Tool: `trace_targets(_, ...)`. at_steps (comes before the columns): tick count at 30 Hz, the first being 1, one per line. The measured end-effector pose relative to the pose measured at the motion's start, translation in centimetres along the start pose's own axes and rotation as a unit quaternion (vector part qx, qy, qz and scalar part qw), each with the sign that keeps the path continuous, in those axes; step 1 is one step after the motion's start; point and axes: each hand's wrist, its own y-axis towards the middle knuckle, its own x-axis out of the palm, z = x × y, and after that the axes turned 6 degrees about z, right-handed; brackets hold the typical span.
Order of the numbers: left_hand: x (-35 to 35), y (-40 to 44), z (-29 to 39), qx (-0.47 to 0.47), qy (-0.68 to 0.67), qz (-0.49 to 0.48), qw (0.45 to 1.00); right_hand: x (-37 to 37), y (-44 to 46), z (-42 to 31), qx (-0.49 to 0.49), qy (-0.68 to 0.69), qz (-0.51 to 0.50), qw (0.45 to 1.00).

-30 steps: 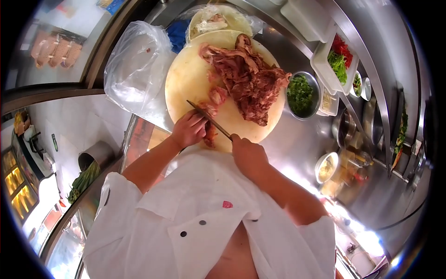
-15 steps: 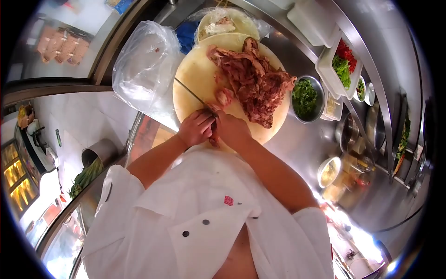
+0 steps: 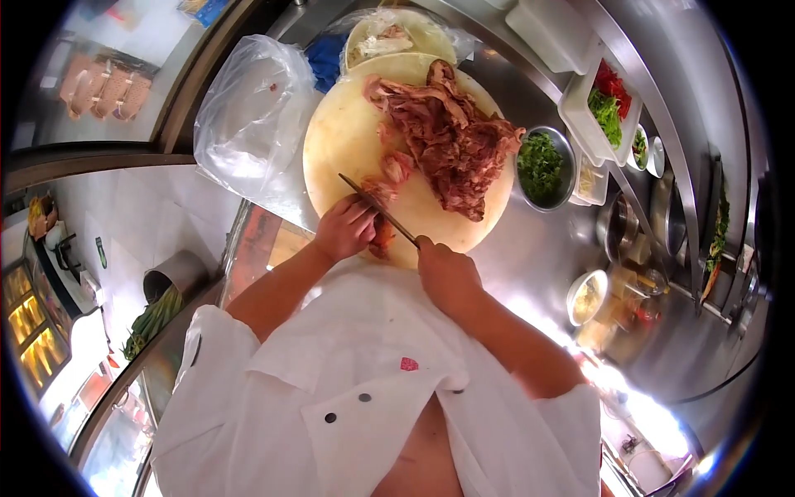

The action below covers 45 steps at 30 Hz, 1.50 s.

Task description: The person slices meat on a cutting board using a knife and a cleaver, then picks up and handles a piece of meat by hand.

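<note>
On the round cutting board (image 3: 338, 137), my right hand (image 3: 447, 272) is closed round the handle of a knife (image 3: 396, 223). The thin blade slants up and left, past the fingertips of my left hand (image 3: 346, 227). Those fingers are curled onto a small reddish piece of meat (image 3: 383, 238) at the board's near edge, and the blade lies over this piece. Just beyond the blade are some cut meat slices (image 3: 396, 168). A large brown slab of cooked meat (image 3: 455, 141) covers the board's right half.
A clear plastic bag (image 3: 248, 116) lies left of the board. Behind it stands a tub (image 3: 360, 40) with scraps. To the right are a metal bowl of chopped greens (image 3: 542, 170), a white tray of cut peppers (image 3: 609, 108) and a small white bowl (image 3: 586, 298).
My right hand has drawn the knife back, down and to the right, away from my left hand. My left hand stays on the meat piece.
</note>
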Motion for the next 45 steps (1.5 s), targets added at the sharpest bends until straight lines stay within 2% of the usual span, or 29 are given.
trace_targets(6, -0.2, 0.6, 0.0, -0.006, -0.009, -0.011, 1.0, 1.1, 3.1, -0.4, -0.026, 0.006, 0.013, 1.0)
trace_targets(15, -0.2, 0.7, 0.1, -0.012, -0.02, 0.008, 1.0, 3.6, 7.7, -1.6, -0.079, 0.003, 0.089, 0.993)
trace_targets(21, -0.7, 1.3, 0.5, -0.015, -0.021, 0.009, 1.0, 4.7, 8.4, 0.3, -0.092, 0.006, 0.139, 0.986)
trace_targets(24, -0.7, 0.8, 0.6, -0.012, -0.024, 0.018, 0.999, 3.6, 5.3, 0.6, -0.062, 0.02, 0.111, 0.992)
trace_targets(27, -0.7, 0.7, 0.5, -0.008, -0.019, 0.017, 1.0, 0.4, 1.8, -0.4, -0.017, -0.017, 0.013, 1.0)
trace_targets(30, -0.5, 0.7, 0.5, 0.0, -0.015, 0.011, 1.0, -1.1, -0.3, -0.6, 0.013, -0.018, -0.027, 0.999)
trace_targets(45, -0.7, 1.7, 0.5, -0.007, -0.02, -0.027, 0.999, 1.6, 3.5, -0.4, -0.035, 0.01, 0.008, 0.999)
